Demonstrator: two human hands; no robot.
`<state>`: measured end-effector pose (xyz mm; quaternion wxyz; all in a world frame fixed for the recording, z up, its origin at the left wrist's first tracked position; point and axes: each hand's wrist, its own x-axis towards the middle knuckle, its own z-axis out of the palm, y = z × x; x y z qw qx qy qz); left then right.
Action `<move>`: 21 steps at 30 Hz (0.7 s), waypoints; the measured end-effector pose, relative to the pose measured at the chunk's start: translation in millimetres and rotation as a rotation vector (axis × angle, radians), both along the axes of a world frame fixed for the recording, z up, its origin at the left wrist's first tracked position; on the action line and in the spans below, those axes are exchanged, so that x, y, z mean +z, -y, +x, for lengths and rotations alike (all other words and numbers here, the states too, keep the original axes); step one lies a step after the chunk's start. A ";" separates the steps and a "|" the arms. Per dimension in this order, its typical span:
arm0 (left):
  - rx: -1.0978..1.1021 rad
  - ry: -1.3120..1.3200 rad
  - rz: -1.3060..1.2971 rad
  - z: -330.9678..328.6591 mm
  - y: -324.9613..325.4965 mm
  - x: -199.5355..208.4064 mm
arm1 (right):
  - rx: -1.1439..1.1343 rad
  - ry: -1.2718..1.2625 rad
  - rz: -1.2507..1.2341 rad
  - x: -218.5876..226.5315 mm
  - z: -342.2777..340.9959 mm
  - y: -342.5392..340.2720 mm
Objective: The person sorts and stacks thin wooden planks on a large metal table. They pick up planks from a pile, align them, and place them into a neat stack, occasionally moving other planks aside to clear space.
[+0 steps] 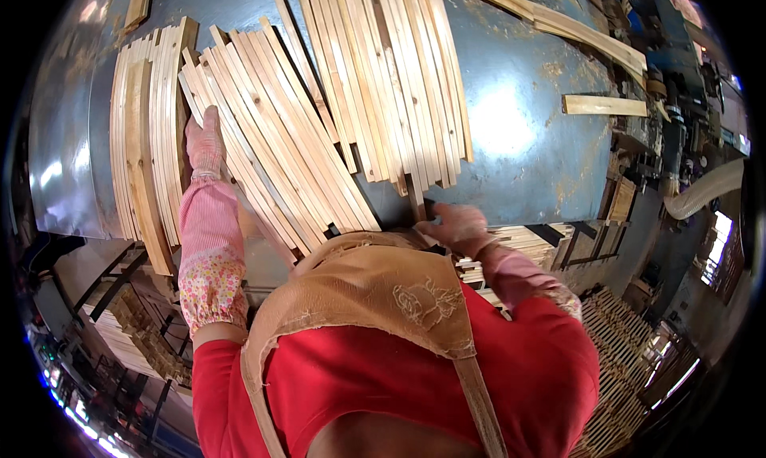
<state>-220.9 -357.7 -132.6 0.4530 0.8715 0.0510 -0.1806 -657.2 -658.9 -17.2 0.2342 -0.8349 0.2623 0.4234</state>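
Note:
My left hand (206, 145), in a pale pink glove, lies along the left side of a slanting row of wooden strips (267, 127). Its fingers are stretched out, and some are hidden between this row and the strips to the left. By the table's front edge, my right hand (456, 227) is closed at the near end of a single wooden strip (416, 196). That strip juts toward me from under a wider row of wooden strips (383, 67); the fingertips are partly hidden.
A third row of strips (163, 131) lies at the left, with a loose board (139, 147) on it. More boards lie at the right of the blue-grey metal table (527, 171). Stacked wood (614, 362) stands below right, near a pale hose (706, 188).

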 end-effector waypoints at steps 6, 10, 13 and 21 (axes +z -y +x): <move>-0.102 0.164 0.138 -7.9 -19.1 -23.6 | -0.207 0.151 -0.106 -71.8 -19.1 -36.1; -0.061 0.411 0.434 -76.4 16.3 41.8 | -0.376 0.347 -0.123 -36.8 -48.9 -52.1; -0.099 0.126 -0.202 -151.1 54.0 83.2 | -0.397 0.381 -0.089 12.2 -33.5 -63.7; -0.323 -0.478 -0.555 -230.8 106.3 138.1 | -0.358 1.170 0.055 -25.4 12.8 -92.2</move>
